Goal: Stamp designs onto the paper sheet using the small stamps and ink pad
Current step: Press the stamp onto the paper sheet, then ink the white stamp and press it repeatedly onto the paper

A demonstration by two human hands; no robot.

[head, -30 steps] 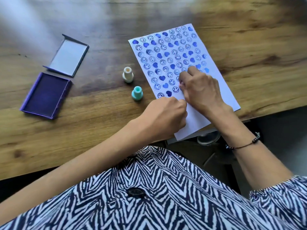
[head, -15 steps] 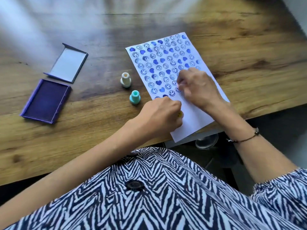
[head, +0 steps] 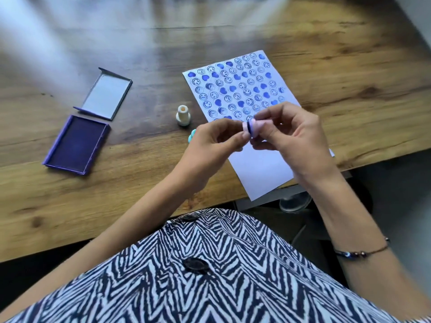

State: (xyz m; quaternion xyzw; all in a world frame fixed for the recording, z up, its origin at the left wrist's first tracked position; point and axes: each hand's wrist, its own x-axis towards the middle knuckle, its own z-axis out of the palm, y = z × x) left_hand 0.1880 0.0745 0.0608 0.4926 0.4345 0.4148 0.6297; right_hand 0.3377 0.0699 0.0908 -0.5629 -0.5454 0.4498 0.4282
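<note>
Both hands raised over the near part of the paper sheet (head: pixel 263 169). Right hand (head: pixel 300 134) pinches a small pink stamp (head: pixel 253 128) at its fingertips; left hand (head: pixel 210 142) closes narrow on its other end. Stamp lies roughly level, long axis left-right, inked blue face toward the left. I judge I'm checking or turning the face before printing.

To do it well: turn face down, keep fingers off the ink, press square onto blank paper below the last row.

Cream stamp (head: pixel 183 115) stands upright left of the sheet; teal stamp (head: pixel 192 135) mostly hidden behind the left hand. Open ink pad (head: pixel 77 144) and its lid (head: pixel 106 94) sit well left.
</note>
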